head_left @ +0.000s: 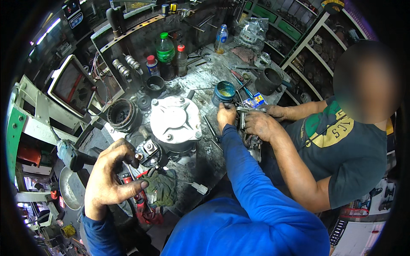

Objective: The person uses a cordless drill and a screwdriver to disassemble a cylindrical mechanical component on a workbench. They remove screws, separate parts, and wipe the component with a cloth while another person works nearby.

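My left hand is open, fingers curved and thumb apart, beside a small metal assembly with a copper-coloured stud, above a green rag and red-handled tool. My right hand is closed just below an open blue tub of greasy contents; what its fingers hold is hidden. Beside it a co-worker's hands are on a metal mechanism. A white round cast housing sits between my hands.
A co-worker stands at right. Bottles, a dark ring part, a black pot and scattered tools crowd the metal bench. A power tool and a metal bowl are at left, shelving behind.
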`<state>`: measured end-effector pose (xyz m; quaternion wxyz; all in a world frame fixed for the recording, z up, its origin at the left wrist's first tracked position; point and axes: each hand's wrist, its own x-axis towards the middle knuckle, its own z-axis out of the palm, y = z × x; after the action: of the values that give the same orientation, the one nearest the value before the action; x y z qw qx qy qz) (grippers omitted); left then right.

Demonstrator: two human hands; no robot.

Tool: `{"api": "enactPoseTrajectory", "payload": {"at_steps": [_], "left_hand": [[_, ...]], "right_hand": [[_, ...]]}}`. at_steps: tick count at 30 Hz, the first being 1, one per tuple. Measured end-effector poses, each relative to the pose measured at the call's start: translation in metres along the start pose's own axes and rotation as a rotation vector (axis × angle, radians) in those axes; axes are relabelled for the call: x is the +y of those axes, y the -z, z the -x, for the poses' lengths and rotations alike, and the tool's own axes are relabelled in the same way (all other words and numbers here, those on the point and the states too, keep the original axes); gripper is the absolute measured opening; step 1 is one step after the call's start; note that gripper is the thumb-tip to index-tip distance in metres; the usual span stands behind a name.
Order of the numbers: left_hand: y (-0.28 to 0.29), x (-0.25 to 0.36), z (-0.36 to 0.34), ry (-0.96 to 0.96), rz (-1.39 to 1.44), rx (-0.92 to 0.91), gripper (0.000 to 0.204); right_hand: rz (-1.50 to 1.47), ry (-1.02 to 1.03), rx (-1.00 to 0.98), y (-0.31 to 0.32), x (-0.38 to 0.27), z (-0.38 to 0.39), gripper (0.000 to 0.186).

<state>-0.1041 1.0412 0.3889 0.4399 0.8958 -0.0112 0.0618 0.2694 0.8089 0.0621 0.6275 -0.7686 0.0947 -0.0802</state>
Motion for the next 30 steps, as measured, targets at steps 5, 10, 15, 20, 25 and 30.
{"api": "enactPoseTrajectory", "payload": {"at_steps": [5, 10, 15, 20, 25, 30], "left_hand": [[-0.002, -0.001, -0.002, -0.040, 0.012, -0.003, 0.044], [-0.003, -0.001, -0.001, -0.022, 0.006, -0.002, 0.043], [-0.005, 0.000, 0.001, -0.026, -0.024, 0.011, 0.043], [-0.003, 0.006, 0.000, -0.059, -0.064, 0.024, 0.043], [0.009, 0.031, 0.018, -0.279, -0.585, 0.624, 0.037], [-0.016, 0.084, 0.061, -0.435, -0.953, 0.898, 0.023]], "right_hand": [[-0.095, 0.162, 0.150, -0.008, -0.027, 0.007, 0.020], [0.161, 0.243, 0.093, -0.002, -0.069, 0.008, 0.047], [-0.028, -0.126, 0.060, -0.014, -0.056, -0.025, 0.064], [-0.239, -0.219, 0.056, -0.036, -0.015, -0.063, 0.039], [-0.068, 0.191, 0.153, -0.005, -0.063, -0.020, 0.037], [-0.351, 0.410, -0.079, 0.046, -0.151, 0.069, 0.040]]}}
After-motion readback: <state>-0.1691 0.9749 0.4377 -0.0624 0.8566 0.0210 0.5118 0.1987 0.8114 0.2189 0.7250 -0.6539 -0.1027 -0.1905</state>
